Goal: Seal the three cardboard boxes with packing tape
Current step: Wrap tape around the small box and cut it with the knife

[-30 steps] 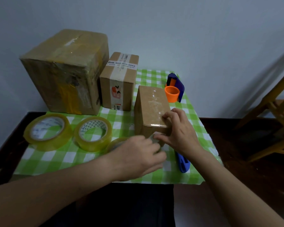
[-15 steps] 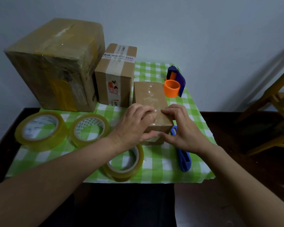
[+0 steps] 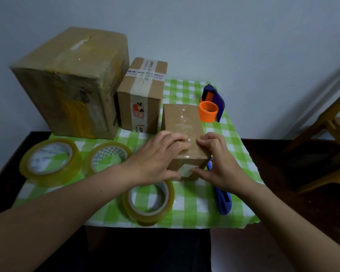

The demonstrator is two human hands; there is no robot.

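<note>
Three cardboard boxes stand on the green checked cloth [image 3: 192, 213]: a large one [image 3: 71, 85] at back left, a medium one [image 3: 143, 99] with a white label strip beside it, and a small one [image 3: 182, 118] in the middle with clear tape along its top. My left hand [image 3: 159, 156] wraps the small box's near left corner, fingers on top, thumb on the front face. My right hand [image 3: 220, 160] has bent fingertips on the top and its thumb pressing the front face by a pale label.
Three clear tape rolls lie flat on the cloth: far left [image 3: 49, 161], middle [image 3: 108, 156], and by the front edge [image 3: 148, 203]. A blue dispenser with an orange core [image 3: 210, 108] stands behind the small box. A blue cutter [image 3: 223, 201] lies right of it. A wooden chair [image 3: 332, 134] is at right.
My left hand has left the front tape roll and come up onto the small box's near end. The roll now lies alone on the cloth. My right hand stays at the box's near edge.
</note>
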